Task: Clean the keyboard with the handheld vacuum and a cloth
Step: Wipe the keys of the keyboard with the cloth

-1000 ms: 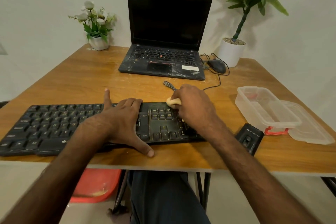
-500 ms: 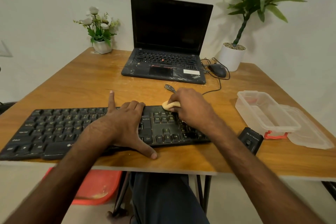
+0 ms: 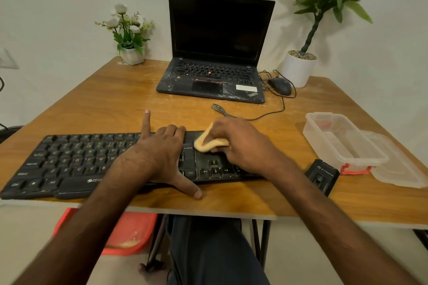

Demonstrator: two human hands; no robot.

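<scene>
**Right-hand fingers**: They are curled over a folded yellow cloth and pinch it. The cloth is pressed onto the key block just right of the Enter key. Compared with the views half a second and a second earlier, it is found shifted leftward, away from the far edge above the navigation keys. More of its fold is now exposed beyond the right hand.

**Left hand**: It is laid flat and spread on the keyboard, with nothing gripped. The forefinger is extended past the far edge, and the thumb is set on the table before the near edge. The posture is unchanged from the earlier views, and the board is judged to be steadied by it.

**Keyboard:** It is placed along the near table edge. The cloth stage is judged under way, with the stroke carried toward the letter field, which is presumably still to be wiped.

**Small black device**: This is possibly the handheld vacuum. It is left untouched on the table, right of the keyboard and beside a clear container.
</scene>
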